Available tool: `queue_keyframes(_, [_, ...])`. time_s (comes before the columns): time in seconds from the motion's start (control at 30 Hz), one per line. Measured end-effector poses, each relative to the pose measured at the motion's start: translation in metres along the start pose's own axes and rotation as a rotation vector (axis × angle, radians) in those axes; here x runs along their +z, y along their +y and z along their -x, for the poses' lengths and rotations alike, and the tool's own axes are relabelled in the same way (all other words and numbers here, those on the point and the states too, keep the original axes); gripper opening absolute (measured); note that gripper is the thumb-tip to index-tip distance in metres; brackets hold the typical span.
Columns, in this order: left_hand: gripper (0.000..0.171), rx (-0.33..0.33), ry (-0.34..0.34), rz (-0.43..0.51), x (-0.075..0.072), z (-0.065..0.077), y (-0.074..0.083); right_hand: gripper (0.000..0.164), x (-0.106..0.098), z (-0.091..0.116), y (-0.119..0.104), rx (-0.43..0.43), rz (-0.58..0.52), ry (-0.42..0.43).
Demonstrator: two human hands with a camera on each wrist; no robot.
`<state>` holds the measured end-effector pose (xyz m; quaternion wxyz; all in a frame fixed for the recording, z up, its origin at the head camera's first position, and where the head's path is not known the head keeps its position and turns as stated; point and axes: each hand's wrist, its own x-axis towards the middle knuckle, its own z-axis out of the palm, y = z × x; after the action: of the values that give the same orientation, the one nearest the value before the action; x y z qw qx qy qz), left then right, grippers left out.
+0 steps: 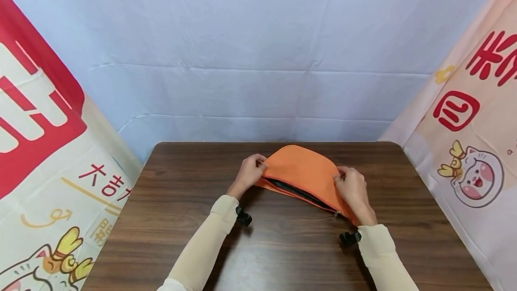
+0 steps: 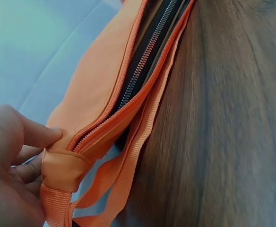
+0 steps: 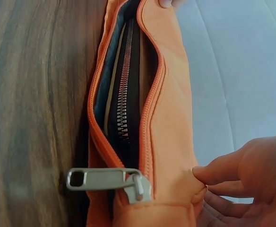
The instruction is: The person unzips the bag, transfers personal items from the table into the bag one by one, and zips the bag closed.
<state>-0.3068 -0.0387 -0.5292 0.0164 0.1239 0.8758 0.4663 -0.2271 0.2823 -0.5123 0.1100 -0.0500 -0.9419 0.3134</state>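
An orange waist bag (image 1: 300,169) lies on the table, its long front zipper undone. In the right wrist view the silver zipper pull (image 3: 102,179) sits at the right end of the opening. Inside shows a black piece with a metal zipper (image 3: 124,94); whether it is a separate pouch I cannot tell. My left hand (image 1: 249,172) pinches the bag's left end, near the orange webbing strap (image 2: 124,184). At the other end, my right hand (image 1: 353,187) pinches the bag's upper edge between thumb and fingers.
The dark wood table (image 1: 181,192) has rounded far corners. A pale cloth (image 1: 242,48) hangs behind it, and printed cloths hang on the left (image 1: 48,147) and right (image 1: 476,138). Each wrist wears a small black camera.
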Motion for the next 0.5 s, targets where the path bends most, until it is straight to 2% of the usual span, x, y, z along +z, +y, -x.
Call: queue_keyframes(0.5, [0.019,-0.061,0.052,0.039,-0.027,0.025,-0.015,0.034,0.017,-0.013,-0.015,-0.073,-0.032,-0.055])
